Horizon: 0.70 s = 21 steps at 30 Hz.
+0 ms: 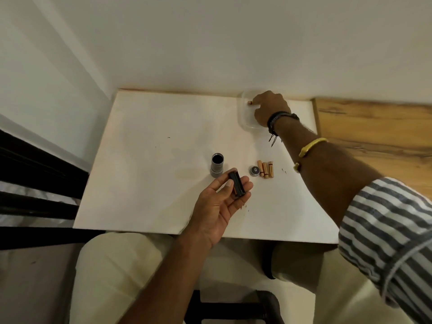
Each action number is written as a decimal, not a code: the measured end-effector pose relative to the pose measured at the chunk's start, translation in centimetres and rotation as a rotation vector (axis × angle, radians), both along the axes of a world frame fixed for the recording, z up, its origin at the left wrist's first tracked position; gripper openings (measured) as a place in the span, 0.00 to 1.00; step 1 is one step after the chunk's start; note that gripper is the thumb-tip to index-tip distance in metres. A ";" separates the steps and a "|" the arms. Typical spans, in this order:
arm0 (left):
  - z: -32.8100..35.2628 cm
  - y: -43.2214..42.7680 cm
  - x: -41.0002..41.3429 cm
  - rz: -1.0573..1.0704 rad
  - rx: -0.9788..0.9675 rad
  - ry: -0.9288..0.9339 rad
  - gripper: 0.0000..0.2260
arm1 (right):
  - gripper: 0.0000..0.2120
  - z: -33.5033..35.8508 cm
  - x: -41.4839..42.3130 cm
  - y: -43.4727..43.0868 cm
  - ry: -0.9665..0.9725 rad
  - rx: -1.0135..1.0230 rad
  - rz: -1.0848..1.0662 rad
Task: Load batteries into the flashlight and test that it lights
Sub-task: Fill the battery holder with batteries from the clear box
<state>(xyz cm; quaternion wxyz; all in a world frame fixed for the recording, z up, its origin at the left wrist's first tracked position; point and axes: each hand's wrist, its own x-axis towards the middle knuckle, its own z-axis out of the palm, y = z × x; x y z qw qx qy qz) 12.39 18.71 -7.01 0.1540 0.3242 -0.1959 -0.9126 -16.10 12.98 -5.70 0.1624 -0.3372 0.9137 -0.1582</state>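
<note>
My left hand lies palm up over the white table and holds a black battery holder between thumb and fingers; a copper battery shows inside it. The grey flashlight body stands upright just beyond, its open end up. The round tail cap lies to the right, next to three copper batteries. My right hand reaches into a clear plastic container at the back and pinches one copper battery.
The table stands against a white wall. A wooden surface adjoins it on the right. A dark frame runs along the left. My knees sit under the table's near edge.
</note>
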 end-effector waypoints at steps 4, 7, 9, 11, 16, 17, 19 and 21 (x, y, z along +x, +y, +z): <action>-0.2 -0.2 -0.2 -0.020 -0.001 -0.003 0.15 | 0.12 -1.0 -0.3 -0.4 0.119 0.022 0.006; -0.2 -0.3 -0.2 -0.027 0.003 0.000 0.14 | 0.08 -1.2 -0.2 -0.5 0.132 0.001 -0.014; -0.3 -0.3 -0.1 -0.027 -0.002 0.002 0.14 | 0.09 -1.2 0.0 -0.2 0.102 -0.051 -0.020; -0.3 -0.3 -0.1 -0.022 -0.013 -0.003 0.14 | 0.09 -0.9 0.5 0.4 0.037 -0.154 -0.065; -0.1 -0.4 -0.1 0.004 -0.053 -0.014 0.15 | 0.07 1.1 4.1 3.7 -0.195 -0.545 -0.166; 0.0 -0.5 0.0 0.006 -0.056 -0.011 0.15 | 0.06 1.5 5.1 4.6 -0.244 -0.602 -0.171; 0.4 -0.4 0.1 0.010 -0.055 -0.001 0.15 | 0.07 2.6 7.2 6.6 -0.331 -0.699 -0.177; 0.9 -0.4 0.2 0.013 -0.059 0.018 0.14 | 0.08 3.7 9.2 8.5 -0.403 -0.775 -0.183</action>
